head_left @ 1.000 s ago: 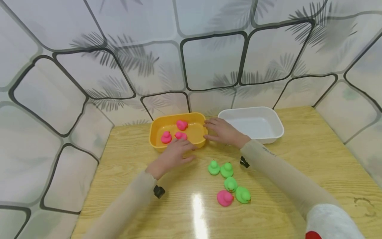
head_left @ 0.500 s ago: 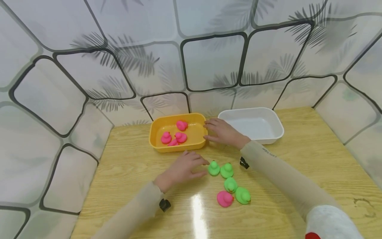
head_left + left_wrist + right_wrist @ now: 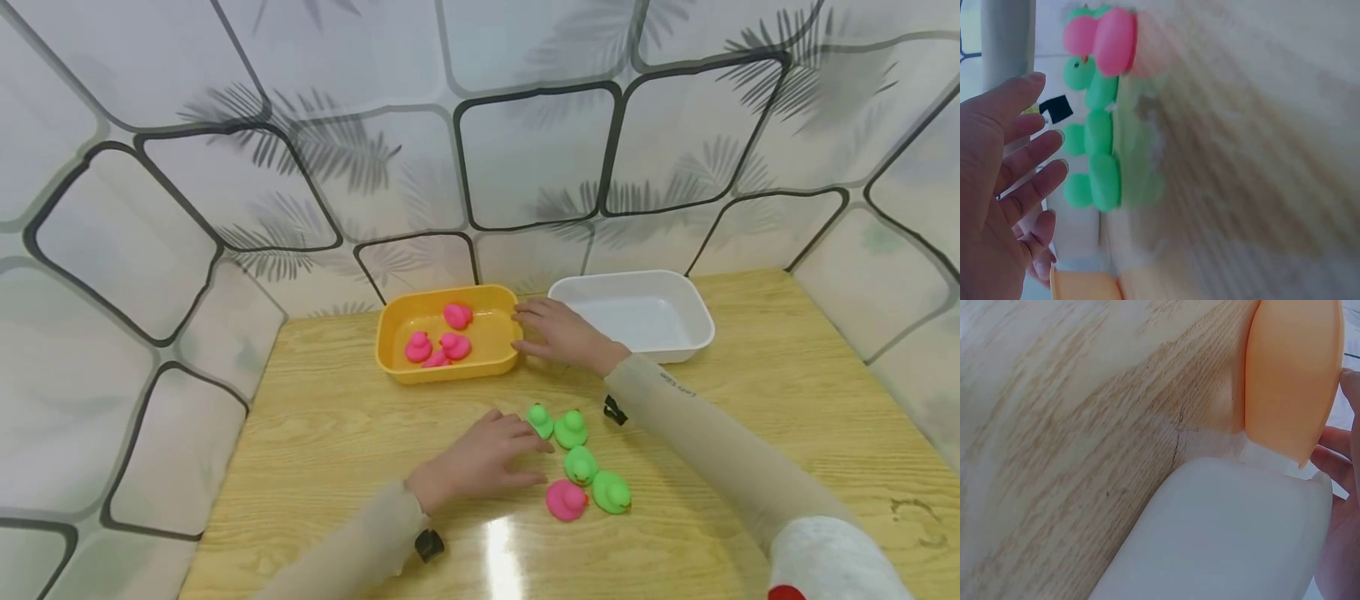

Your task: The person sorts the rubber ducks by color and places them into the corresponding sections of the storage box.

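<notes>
My left hand [image 3: 487, 460] hovers low over the table, fingers spread and holding nothing, just left of the loose rubber ducks. Nearest its thumb is a pink rubber duck [image 3: 566, 500]. Several green rubber ducks [image 3: 581, 465] stand in a bent row beside it, one partly hidden behind the fingers. In the left wrist view the pink duck [image 3: 1116, 41] overlaps the far green one. My right hand [image 3: 562, 333] rests its outstretched fingertips at the right rim of the yellow tub [image 3: 450, 374]. Inside that tub lie several pink ducks [image 3: 455, 346], one tipped over by the near wall.
A white tub [image 3: 682, 350] stands right of the yellow one, partly behind my right hand and forearm. A patterned wall [image 3: 536, 158] rises behind both tubs. The wooden table [image 3: 322, 433] has a bright glare spot near the front.
My left hand has moved from the yellow tub's near rim down and right to the loose ducks, uncovering the tipped pink duck. My right hand has stayed at the rim.
</notes>
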The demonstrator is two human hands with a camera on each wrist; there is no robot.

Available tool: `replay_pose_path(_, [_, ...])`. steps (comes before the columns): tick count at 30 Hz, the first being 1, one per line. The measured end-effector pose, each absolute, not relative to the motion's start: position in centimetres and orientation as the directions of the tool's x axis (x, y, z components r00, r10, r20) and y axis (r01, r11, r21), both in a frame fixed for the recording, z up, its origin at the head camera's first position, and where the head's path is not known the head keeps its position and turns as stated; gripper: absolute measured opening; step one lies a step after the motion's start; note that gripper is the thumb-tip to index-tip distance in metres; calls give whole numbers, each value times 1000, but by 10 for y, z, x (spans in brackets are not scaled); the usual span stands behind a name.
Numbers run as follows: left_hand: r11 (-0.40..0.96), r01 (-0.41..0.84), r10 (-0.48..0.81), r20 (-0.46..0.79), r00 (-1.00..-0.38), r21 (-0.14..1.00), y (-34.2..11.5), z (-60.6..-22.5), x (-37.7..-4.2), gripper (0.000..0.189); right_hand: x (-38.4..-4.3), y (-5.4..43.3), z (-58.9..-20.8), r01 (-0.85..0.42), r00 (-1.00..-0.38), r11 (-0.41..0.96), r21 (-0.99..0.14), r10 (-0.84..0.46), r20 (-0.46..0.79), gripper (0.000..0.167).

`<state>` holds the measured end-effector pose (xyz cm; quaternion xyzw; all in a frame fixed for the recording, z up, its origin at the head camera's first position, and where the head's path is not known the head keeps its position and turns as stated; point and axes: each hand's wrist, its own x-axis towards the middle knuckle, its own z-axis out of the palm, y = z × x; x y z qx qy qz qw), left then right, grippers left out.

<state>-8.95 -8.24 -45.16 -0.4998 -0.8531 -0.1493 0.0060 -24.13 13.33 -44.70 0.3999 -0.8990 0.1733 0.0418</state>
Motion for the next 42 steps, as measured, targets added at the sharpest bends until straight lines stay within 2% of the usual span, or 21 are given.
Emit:
replay_pose_path(15, [420,857,874,120,-470,299,-66,-466,-74,34,-240,134,-447,-731,-679,617,-292,-703,213,54])
replay_pose_path(27, [386,884,892,139,-431,264,-57,-470,-68,35,-240,134,-449,-729,-680,619,-294,-703,207,54])
replay_pose_path(42, [379,890,896,138,-421,252,-53,-472,-65,36,-241,133,-446,-737,-672,610,-290,-707,220,53])
